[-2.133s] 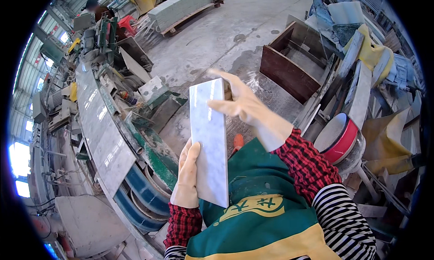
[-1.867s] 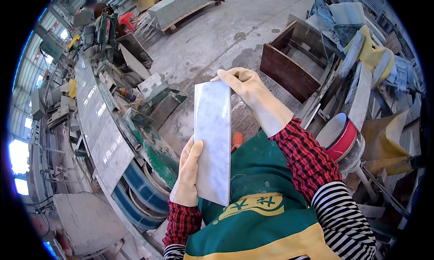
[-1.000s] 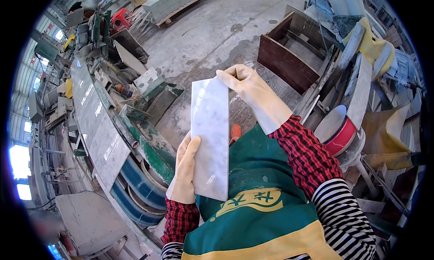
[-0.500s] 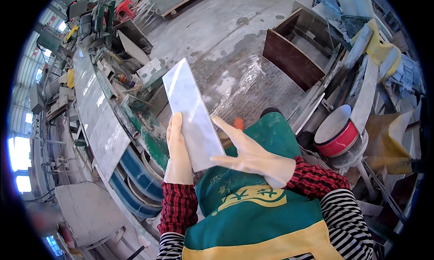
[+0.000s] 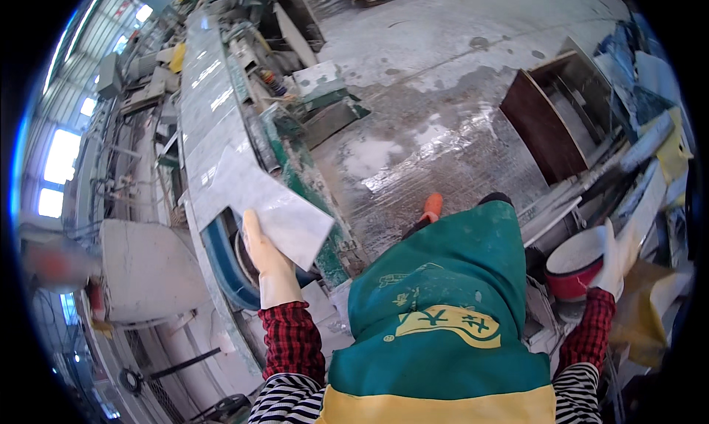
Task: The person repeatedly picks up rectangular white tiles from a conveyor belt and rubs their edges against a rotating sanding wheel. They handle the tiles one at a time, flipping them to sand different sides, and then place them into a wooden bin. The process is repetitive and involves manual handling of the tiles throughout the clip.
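- Tile (image 5: 269,202), pale grey marble-look slab, sits in the left hand (image 5: 267,265) at its near short edge only; gloved fingers closed on that edge, far end hangs out over the conveyor bed (image 5: 210,121), low over it or just touching, cannot tell.
- One-handed hold at one end: likely risk is the slab tipping or sliding out of the glove, corner hitting the green machine frame (image 5: 310,180) just beside it and chipping.
- Right hand (image 5: 611,258) is well apart from the tile, out at the person's right by the red and white bucket (image 5: 580,265); fingers look curled by its rim, cannot tell if they grip it. No second support for the tile if it slips.
- Apron (image 5: 450,313), green, blocks the view of the feet; an orange shoe tip (image 5: 432,206) shows on the floor. A dropped tile could land there.
- Blue belt wheel (image 5: 221,265) sits under the tile's near end, next to the left wrist; sleeve or glove could catch if it turns.
- Floor (image 5: 436,129) further out looks wet and shiny; slipping while carrying is a judged hazard.
- Brown open box (image 5: 554,118) and leaning slabs at far right crowd the right side, easy to knock with the elbow.
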The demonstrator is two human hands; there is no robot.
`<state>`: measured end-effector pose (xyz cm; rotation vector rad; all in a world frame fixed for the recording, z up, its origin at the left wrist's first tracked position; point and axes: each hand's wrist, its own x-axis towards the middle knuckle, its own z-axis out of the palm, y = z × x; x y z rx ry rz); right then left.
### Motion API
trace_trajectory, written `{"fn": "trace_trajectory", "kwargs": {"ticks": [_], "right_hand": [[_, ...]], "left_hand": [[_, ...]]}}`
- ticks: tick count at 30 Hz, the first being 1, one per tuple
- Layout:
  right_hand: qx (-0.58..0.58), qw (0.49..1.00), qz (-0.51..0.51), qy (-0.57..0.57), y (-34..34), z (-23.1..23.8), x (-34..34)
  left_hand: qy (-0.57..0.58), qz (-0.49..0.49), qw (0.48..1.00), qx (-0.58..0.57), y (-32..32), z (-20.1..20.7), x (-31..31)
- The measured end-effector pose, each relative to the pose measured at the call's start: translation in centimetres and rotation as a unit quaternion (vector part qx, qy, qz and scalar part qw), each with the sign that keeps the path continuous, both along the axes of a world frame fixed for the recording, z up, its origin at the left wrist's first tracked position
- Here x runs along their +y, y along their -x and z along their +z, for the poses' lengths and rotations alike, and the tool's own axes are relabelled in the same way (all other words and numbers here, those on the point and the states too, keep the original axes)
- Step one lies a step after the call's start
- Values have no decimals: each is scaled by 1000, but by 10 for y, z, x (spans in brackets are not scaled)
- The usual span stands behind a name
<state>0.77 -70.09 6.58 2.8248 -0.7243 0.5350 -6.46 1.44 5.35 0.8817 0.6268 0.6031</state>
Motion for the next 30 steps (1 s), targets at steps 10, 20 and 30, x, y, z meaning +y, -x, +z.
{"fn": "trace_trajectory", "kwargs": {"ticks": [10,20,30], "right_hand": [[-71,912,-154,-375,19,-66,-106],[57,950,-180,-248,12,-50,-89],[-203,853,-24,-481,25,-67,-90]], "left_hand": [[59,266,962,4,62,-68,109],[42,330,939,84,21,-115,163],[72,309,948,28,17,-145,195]]}}
